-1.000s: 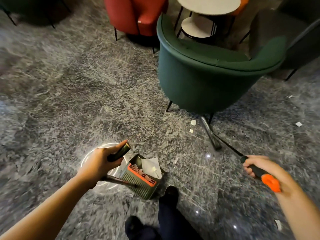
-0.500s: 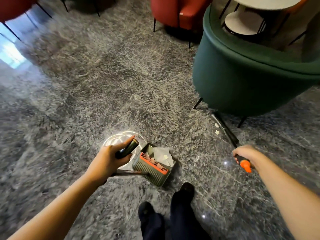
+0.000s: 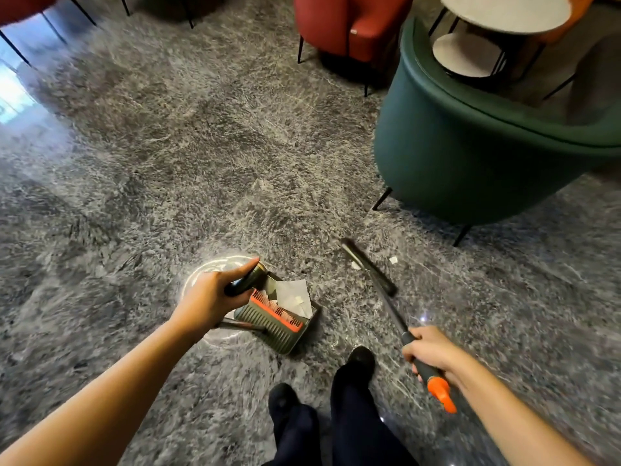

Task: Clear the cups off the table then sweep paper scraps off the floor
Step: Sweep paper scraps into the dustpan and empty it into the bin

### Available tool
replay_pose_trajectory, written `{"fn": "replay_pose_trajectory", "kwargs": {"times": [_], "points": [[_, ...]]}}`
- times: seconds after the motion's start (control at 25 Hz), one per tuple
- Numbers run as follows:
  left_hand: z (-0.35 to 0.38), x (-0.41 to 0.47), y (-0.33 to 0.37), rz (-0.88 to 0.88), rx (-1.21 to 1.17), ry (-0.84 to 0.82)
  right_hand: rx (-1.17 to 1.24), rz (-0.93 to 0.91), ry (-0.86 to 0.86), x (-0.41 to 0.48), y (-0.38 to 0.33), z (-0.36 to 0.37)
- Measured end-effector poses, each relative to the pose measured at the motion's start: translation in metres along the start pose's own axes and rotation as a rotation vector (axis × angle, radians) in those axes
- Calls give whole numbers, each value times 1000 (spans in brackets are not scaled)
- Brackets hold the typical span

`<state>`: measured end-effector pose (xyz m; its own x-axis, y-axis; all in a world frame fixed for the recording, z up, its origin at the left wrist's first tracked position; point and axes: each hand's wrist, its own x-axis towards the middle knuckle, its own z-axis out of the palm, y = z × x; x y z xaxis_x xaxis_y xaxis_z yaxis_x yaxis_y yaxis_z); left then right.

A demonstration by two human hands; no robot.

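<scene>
Both paper scraps (image 3: 355,265) had come out from under the green chair (image 3: 470,156) since a second earlier. They lay on the floor (image 3: 168,163) just beside the broom head (image 3: 368,266), one on each side. The right hand (image 3: 431,351) gripped the broom handle (image 3: 391,304) near its orange end. To the near left, the left hand (image 3: 210,297) gripped the dustpan's (image 3: 268,326) handle, with paper already inside. Sweeping was in hand; next, probably, a short pull left into the pan.

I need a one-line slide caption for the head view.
Left hand holds the dustpan; right hand grips the broom, its head beside two scraps near a green chair.
</scene>
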<state>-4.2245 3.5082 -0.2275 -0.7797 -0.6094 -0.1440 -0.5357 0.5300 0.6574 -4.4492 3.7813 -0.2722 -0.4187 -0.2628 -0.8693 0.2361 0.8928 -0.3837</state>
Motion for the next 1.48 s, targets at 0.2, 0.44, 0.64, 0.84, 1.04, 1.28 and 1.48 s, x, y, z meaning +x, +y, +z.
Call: {"fn": "replay_pose_trajectory", "kwargs": {"times": [0.2,0.44,0.64,0.84,1.04,1.28,1.48], "points": [[3,10,-5,12,-15,-113,-26,5,-145,-44,0,18],[1,24,-3,60,-15,-156,39,44,-273,-71,-7,-7],[-2,22,-9,68,-2,-137,92,14,-196,-78,3,-23],[-1,28,-5,131,-7,-215,117,-12,-19,-63,4,-47],[9,45,4,284,144,-346,169,22,182,-26,5,-66],[33,52,13,319,116,-302,135,59,149,4,11,-44],[38,50,12,262,122,-293,60,71,-9,-33,41,6]]}}
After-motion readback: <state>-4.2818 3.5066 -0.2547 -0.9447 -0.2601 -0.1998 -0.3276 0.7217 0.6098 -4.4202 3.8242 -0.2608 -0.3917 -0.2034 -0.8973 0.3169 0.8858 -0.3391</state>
